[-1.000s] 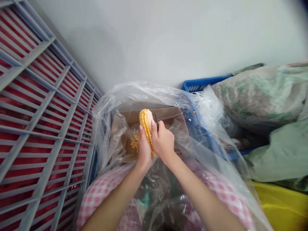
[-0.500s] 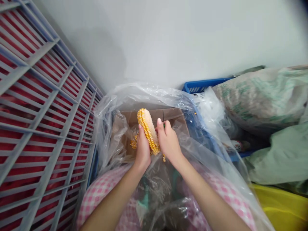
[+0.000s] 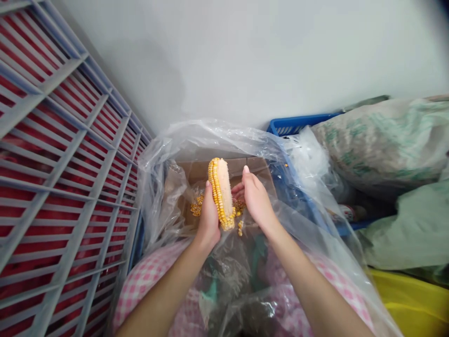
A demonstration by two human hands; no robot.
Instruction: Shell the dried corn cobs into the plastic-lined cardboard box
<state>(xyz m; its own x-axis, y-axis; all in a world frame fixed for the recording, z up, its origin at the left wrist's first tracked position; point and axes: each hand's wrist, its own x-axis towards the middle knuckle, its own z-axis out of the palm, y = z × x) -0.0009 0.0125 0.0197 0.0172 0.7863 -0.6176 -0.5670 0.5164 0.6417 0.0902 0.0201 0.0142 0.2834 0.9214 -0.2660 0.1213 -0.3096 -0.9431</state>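
Note:
My left hand (image 3: pixel 209 213) is closed around a thick ear of corn (image 3: pixel 218 192), held upright and slightly tilted. Yellow kernels cover its left side and lower end; a broad pale strip of bare cob faces right. Just right of the ear, apart from it, my right hand (image 3: pixel 257 199) has its thumb up and its fingers loosely curled. A thin dark shaft tip, seemingly of a screwdriver (image 3: pixel 246 162), shows above the thumb; the hand hides the rest. Loose kernels (image 3: pixel 197 207) lie below in the cardboard-bottomed, plastic-lined container, with a small kernel clump (image 3: pixel 240 228) near my right wrist.
A clear plastic sheet (image 3: pixel 154 187) lines the container and drapes over my lap. At left rises a grey slatted crate (image 3: pixel 77 140) with red behind it. To the right stand a blue basket (image 3: pixel 305 122), a stuffed sack (image 3: pixel 386 140) and a yellow item (image 3: pixel 414 299).
My right hand has moved right, away from the ear, with its fingers loosened. The ear has turned more upright and shifted slightly right, and most of the tool's shaft has gone from sight.

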